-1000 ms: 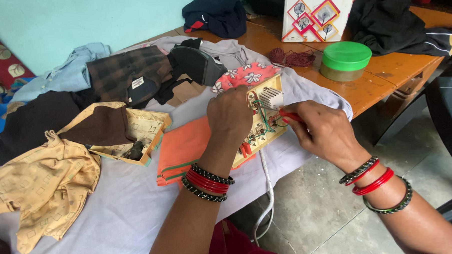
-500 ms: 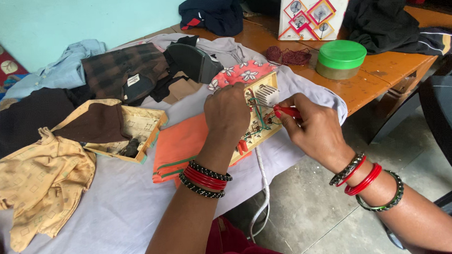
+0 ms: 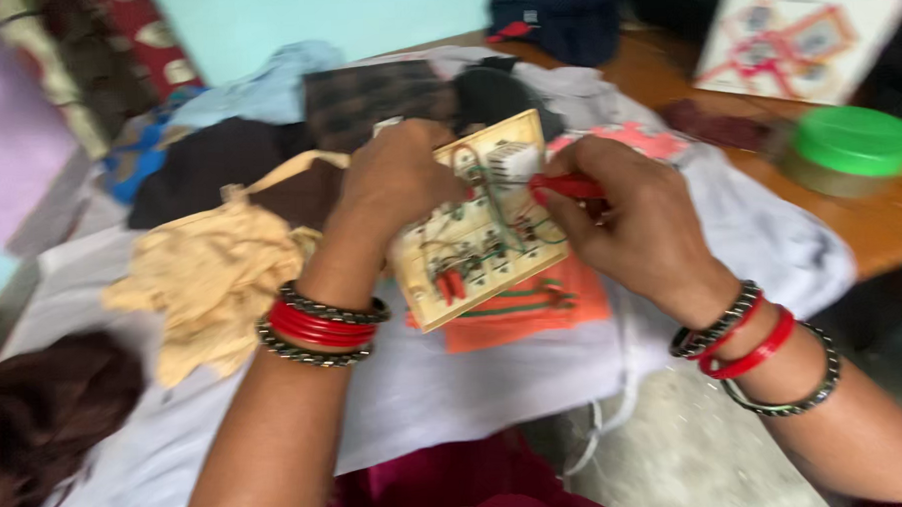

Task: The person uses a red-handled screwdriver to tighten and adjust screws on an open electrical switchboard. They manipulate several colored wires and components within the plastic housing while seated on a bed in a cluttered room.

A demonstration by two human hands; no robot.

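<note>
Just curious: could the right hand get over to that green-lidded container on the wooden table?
Probably yes. The green-lidded container sits in the open beyond the right hand, nothing between, though that hand holds a red-handled tool.

Wooden board [image 3: 480,227], matt pale, with thin plastic-coated wires. Just right of the board: tool [image 3: 567,186] with glossy red plastic handle. Below the board: soft orange cloth [image 3: 533,311] on smooth pale sheet [image 3: 446,384]. Left of it: crumpled tan fabric [image 3: 207,282]. Far right: glossy green plastic lid [image 3: 855,139], varnished wooden table [image 3: 900,223].
</note>
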